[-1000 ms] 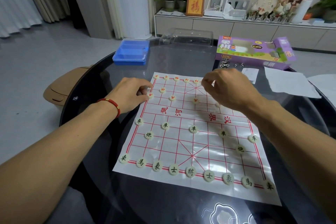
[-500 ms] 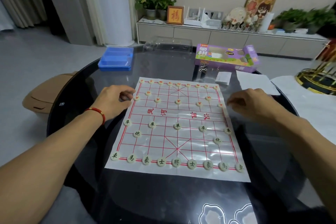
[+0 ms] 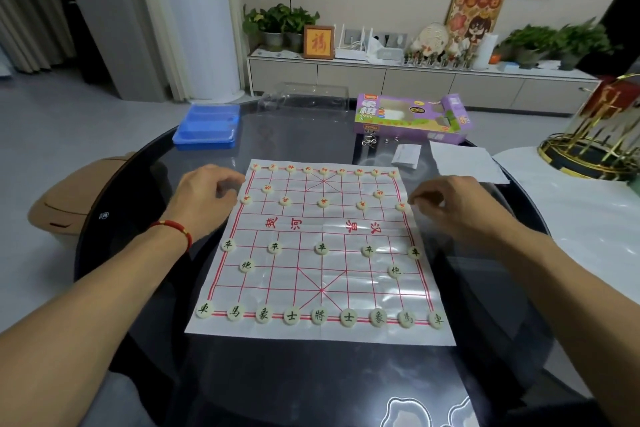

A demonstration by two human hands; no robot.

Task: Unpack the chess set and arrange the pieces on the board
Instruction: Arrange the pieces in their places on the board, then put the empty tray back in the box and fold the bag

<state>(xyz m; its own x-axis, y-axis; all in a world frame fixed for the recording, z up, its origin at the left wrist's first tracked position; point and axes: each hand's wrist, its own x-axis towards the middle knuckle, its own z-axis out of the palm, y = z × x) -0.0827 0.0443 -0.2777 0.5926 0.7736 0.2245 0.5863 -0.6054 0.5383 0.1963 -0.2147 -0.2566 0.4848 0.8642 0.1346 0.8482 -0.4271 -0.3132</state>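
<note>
A white paper chess board (image 3: 322,274) with a red grid lies flat on the dark round glass table (image 3: 311,378). Round cream pieces with black characters (image 3: 319,316) fill the near rows. Pieces with red characters (image 3: 323,202) fill the far rows. My left hand (image 3: 204,194), with a red cord at the wrist, rests at the board's left edge, fingers loosely curled beside the leftmost red pawn (image 3: 246,198). My right hand (image 3: 450,204) rests at the right edge, its fingertips just beside the rightmost red pawn (image 3: 401,206). Neither hand visibly holds a piece.
Behind the board lie the purple chess box (image 3: 412,118), a blue plastic case (image 3: 207,126), a clear lid (image 3: 304,100), metal rings (image 3: 369,141), a small slip (image 3: 407,156) and a white sheet (image 3: 464,163). A gold stand (image 3: 595,149) is at far right, a brown bin (image 3: 69,204) left.
My right hand has moved from the board's far middle out to its right edge. My left hand stays at the left edge. The view has tilted up.
</note>
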